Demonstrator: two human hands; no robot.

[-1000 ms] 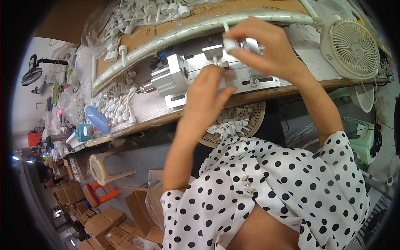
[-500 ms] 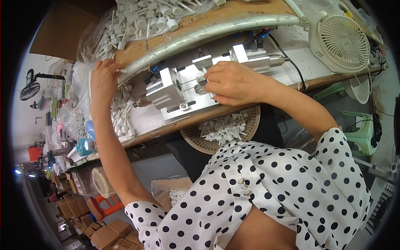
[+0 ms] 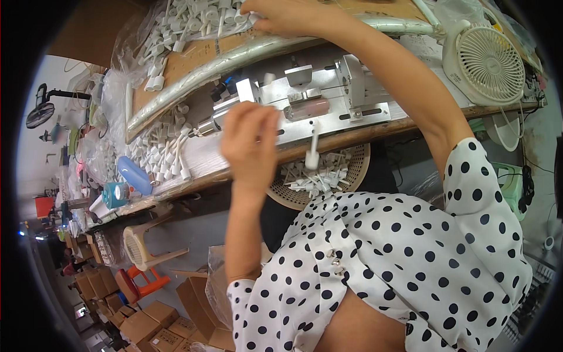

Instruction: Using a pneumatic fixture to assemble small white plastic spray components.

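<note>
My right hand (image 3: 287,16) reaches to the pile of white stemmed plastic caps (image 3: 202,17) at the far side, fingertips pinched around one at its edge. Blurred by motion, my left hand (image 3: 249,138) is raised in front of the left end of a metal clamping fixture (image 3: 369,111); whether it holds anything cannot be made out. On the fixture lies a clear, pink-tinted cylinder (image 3: 308,110) beside a small metal block. One white stemmed cap (image 3: 314,149) is in the air, upright, at the bench's front edge. Below is a beige basket (image 3: 360,170) holding several similar caps.
More white caps (image 3: 167,155) lie left of the fixture, near a blue rounded object (image 3: 134,175). A plastic-wrapped tube (image 3: 234,63) curves along the cardboard behind. A white fan (image 3: 489,64) stands at the right. The wooden bench edge (image 3: 211,179) runs before me.
My right hand has left the fixture for the far pile. My left hand has come right, from the tube's left end to the fixture. A white cap now appears in the air above the basket.
</note>
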